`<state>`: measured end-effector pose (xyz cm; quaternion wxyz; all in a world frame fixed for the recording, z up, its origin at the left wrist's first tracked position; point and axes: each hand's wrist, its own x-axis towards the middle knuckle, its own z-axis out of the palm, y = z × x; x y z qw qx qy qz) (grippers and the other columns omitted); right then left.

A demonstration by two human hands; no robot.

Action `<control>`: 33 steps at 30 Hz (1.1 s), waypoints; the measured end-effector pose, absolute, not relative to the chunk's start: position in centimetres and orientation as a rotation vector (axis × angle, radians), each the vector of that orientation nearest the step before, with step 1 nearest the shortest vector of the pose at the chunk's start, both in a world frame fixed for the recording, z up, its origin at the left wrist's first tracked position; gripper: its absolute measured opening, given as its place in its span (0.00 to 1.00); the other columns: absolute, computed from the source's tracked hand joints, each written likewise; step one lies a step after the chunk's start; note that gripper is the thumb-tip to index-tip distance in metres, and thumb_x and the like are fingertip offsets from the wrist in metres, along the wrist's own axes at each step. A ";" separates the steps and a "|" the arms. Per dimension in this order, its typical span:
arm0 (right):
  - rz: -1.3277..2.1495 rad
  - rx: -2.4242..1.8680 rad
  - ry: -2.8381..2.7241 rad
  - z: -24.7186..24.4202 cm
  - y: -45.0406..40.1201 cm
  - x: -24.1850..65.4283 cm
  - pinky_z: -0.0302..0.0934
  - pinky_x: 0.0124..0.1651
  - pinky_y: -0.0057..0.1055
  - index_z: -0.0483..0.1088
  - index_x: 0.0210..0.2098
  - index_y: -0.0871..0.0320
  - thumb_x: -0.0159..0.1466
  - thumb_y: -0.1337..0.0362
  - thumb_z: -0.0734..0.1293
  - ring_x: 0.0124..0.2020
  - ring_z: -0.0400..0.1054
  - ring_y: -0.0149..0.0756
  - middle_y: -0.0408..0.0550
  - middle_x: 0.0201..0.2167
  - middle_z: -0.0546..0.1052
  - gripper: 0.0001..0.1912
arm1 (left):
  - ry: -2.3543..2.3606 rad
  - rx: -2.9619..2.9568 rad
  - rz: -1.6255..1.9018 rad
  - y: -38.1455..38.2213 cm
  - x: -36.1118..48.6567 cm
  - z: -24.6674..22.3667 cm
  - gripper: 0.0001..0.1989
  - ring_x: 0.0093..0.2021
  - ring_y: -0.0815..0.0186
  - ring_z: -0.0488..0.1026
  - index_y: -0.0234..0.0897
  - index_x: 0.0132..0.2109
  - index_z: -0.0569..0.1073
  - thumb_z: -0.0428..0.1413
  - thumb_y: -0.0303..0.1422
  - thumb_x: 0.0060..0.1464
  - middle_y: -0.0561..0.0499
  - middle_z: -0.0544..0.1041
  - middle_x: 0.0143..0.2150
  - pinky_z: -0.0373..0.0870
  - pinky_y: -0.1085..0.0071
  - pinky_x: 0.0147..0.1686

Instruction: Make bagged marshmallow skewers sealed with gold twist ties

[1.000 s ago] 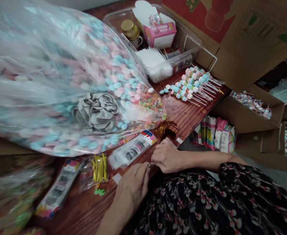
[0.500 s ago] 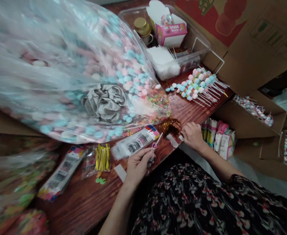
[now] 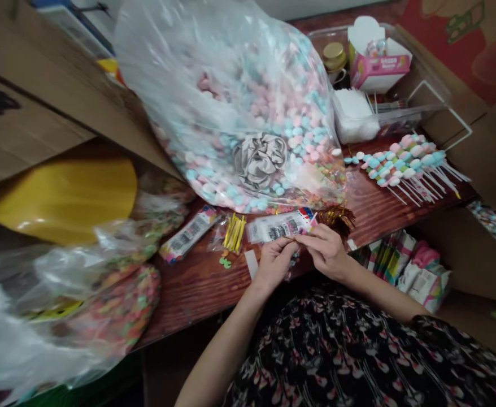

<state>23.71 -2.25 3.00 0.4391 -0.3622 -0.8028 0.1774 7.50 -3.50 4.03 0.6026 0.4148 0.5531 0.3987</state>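
Observation:
My left hand (image 3: 277,261) is closed on a wrapped candy stick, whose colourful wrapper (image 3: 292,261) hangs just below the fingers. Against it, my right hand (image 3: 325,249) pinches a thin gold twist tie (image 3: 292,238) at the top of the stick. Behind my right hand lies a bundle of gold-brown ties (image 3: 339,219). Clear printed packets (image 3: 277,225) lie just beyond both hands. Further left are yellow strips (image 3: 234,233), green candy pieces (image 3: 225,260) and a white strip (image 3: 251,264).
A large clear bag of pastel candies (image 3: 248,107) fills the table's back. Candy skewers (image 3: 404,161) lie at the right, before a plastic bin (image 3: 434,93). Bags of gummies (image 3: 125,311) stand at the left, and pink and green packages (image 3: 421,265) below the table's edge.
My right hand has come from the gold-brown ties to my left hand, and their fingertips now meet. The view has swung left, showing more of the bags there.

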 end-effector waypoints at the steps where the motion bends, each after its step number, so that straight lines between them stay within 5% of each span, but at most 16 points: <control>1: 0.472 -0.895 -1.992 2.9 -2.1 23.2 0.62 0.36 0.33 0.75 0.47 0.56 0.64 0.75 0.59 0.31 0.63 0.34 0.47 0.28 0.72 0.19 | 1.272 0.968 0.940 -3.8 7.1 4.2 0.10 0.31 0.69 0.72 0.34 0.35 0.81 0.60 0.35 0.49 0.50 0.79 0.30 0.70 0.73 0.34; 5: 0.565 -0.842 -2.026 3.4 -1.7 22.0 0.62 0.34 0.32 0.75 0.49 0.56 0.64 0.76 0.59 0.31 0.63 0.34 0.47 0.27 0.73 0.20 | 1.269 0.956 1.032 -4.8 5.7 4.2 0.09 0.32 0.69 0.72 0.36 0.36 0.80 0.62 0.36 0.49 0.51 0.79 0.32 0.70 0.73 0.37; 11: 0.604 -0.827 -1.897 3.6 -2.3 21.2 0.65 0.38 0.32 0.64 0.60 0.58 0.63 0.73 0.62 0.32 0.68 0.34 0.45 0.29 0.76 0.25 | 1.294 0.939 1.087 -4.7 4.6 3.7 0.15 0.23 0.73 0.65 0.34 0.24 0.74 0.62 0.40 0.50 0.54 0.70 0.22 0.65 0.76 0.25; 16: 0.935 -1.105 -1.653 3.6 -3.0 21.1 0.64 0.36 0.30 0.74 0.36 0.57 0.61 0.63 0.68 0.30 0.68 0.32 0.44 0.27 0.76 0.05 | 1.301 1.049 1.151 -4.4 4.9 4.1 0.15 0.22 0.73 0.64 0.34 0.26 0.75 0.60 0.41 0.53 0.54 0.70 0.23 0.63 0.76 0.23; 21: 1.719 -0.968 -1.218 3.0 -1.3 21.4 0.60 0.31 0.26 0.74 0.27 0.59 0.54 0.57 0.73 0.24 0.65 0.27 0.41 0.23 0.74 0.11 | 1.233 1.448 1.190 -3.7 5.1 5.5 0.12 0.26 0.71 0.66 0.35 0.28 0.77 0.59 0.36 0.56 0.53 0.71 0.24 0.64 0.74 0.29; 25: 2.021 -0.829 -1.270 2.8 1.0 22.2 0.56 0.26 0.26 0.72 0.25 0.61 0.49 0.52 0.74 0.21 0.61 0.27 0.40 0.20 0.72 0.17 | 1.153 1.351 1.058 -3.1 4.7 6.7 0.13 0.25 0.72 0.65 0.34 0.24 0.76 0.60 0.36 0.54 0.53 0.70 0.22 0.62 0.75 0.27; 28: 1.651 -0.695 -1.840 4.0 2.0 23.0 0.55 0.28 0.27 0.70 0.24 0.61 0.58 0.55 0.69 0.23 0.59 0.27 0.40 0.19 0.69 0.15 | 1.111 1.110 0.820 -3.1 4.3 7.2 0.13 0.22 0.74 0.65 0.33 0.23 0.75 0.63 0.37 0.48 0.54 0.70 0.20 0.61 0.78 0.23; 33: 0.309 0.004 -2.414 7.3 1.9 24.1 0.54 0.35 0.35 0.68 0.25 0.60 0.66 0.68 0.57 0.27 0.58 0.32 0.45 0.22 0.68 0.15 | 0.985 0.715 0.388 -2.8 3.3 7.6 0.11 0.13 0.71 0.66 0.31 0.25 0.76 0.65 0.36 0.38 0.52 0.73 0.18 0.53 0.79 0.09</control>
